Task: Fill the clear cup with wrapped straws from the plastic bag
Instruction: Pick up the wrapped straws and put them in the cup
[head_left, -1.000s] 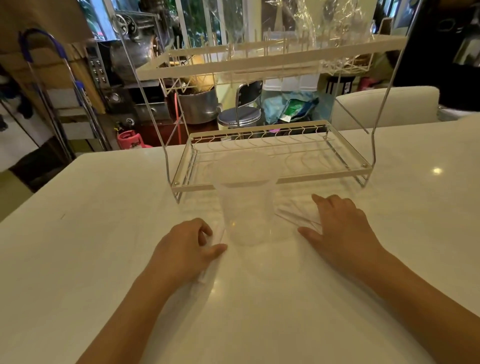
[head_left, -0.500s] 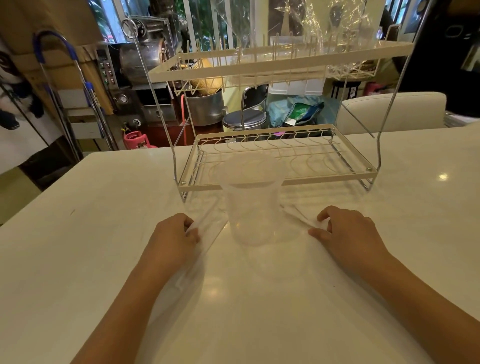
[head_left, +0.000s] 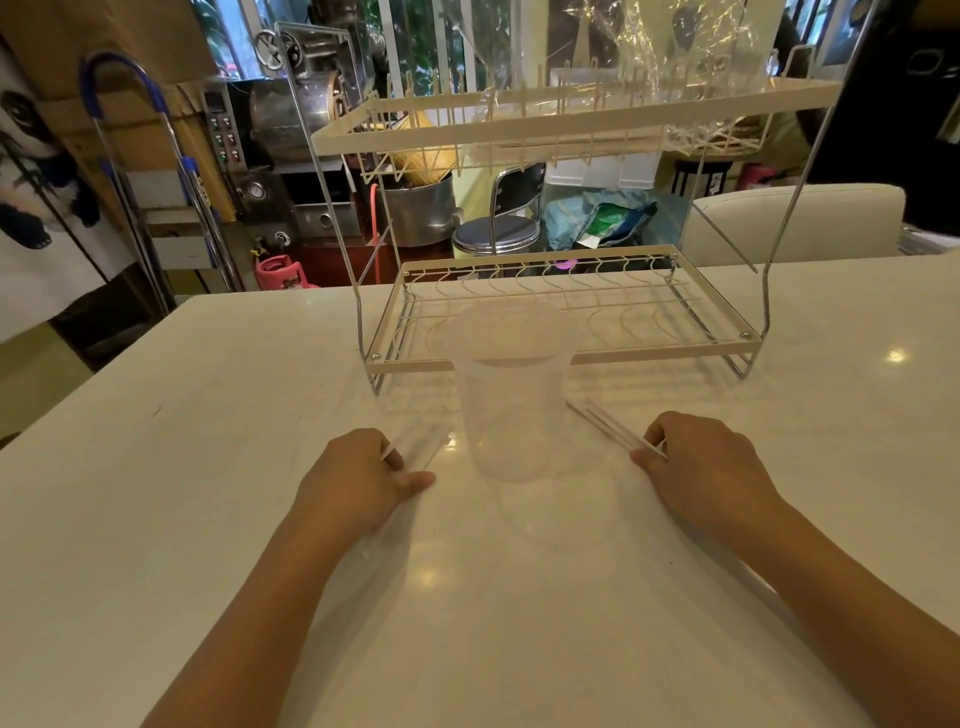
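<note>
A clear plastic cup (head_left: 510, 410) stands upright on the white table (head_left: 182, 467), between my two hands; I see nothing inside it. My left hand (head_left: 358, 480) rests on the table left of the cup, fingers closed on wrapped straws (head_left: 415, 441) in thin clear plastic. My right hand (head_left: 706, 467) lies right of the cup and pinches the near ends of other wrapped straws (head_left: 605, 423), which point toward the cup's base. A crinkled clear plastic bag (head_left: 670, 67) sits on the rack's top shelf.
A cream two-tier wire dish rack (head_left: 561, 358) stands directly behind the cup, its lower shelf bare. Beyond the table's far edge are a metal stool (head_left: 496, 234), a pot, machines and a white chair back (head_left: 795, 223).
Both hands slid a little nearer to me and curled. The left fingers closed on the straws at the left; the right fingers went from flat to pinching the straws at the right.
</note>
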